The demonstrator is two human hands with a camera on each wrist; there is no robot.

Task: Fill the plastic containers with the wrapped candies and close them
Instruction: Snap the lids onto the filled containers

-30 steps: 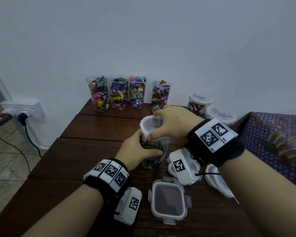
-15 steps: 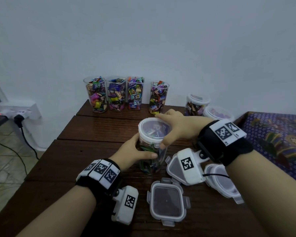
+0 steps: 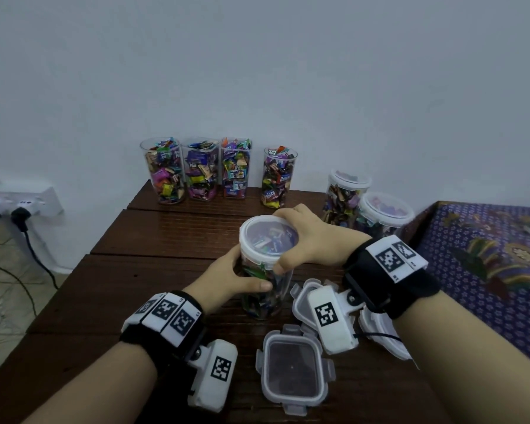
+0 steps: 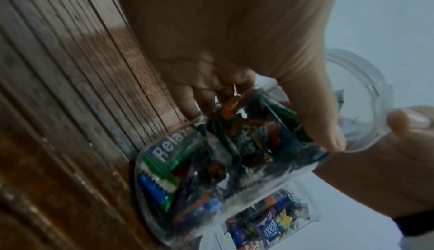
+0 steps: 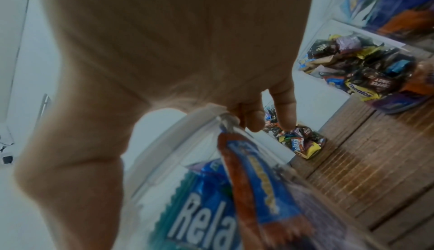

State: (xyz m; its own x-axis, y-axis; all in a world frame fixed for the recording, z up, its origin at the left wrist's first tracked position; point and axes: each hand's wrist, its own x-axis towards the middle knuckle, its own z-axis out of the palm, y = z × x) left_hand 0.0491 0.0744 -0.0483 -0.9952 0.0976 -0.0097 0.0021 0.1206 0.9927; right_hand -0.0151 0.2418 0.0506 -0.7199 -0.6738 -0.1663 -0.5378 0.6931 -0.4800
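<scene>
Round clear container [image 3: 265,289] of wrapped candies [image 4: 211,161] stands mid-bench [image 3: 166,240], white lid [image 3: 270,238] on top. Left hand [image 3: 227,280] wraps its body; right hand [image 3: 306,237] grips the lid rim. 4 open candy-filled tumblers [image 3: 214,169] line the wall; 2 lidded jars [image 3: 367,203] right. Empty square container [image 3: 294,374] near front.

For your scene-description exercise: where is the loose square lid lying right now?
In the head view, the square lid lies flat on the wooden table, near its front edge, just in front of the held container and between the two wrists.
</scene>
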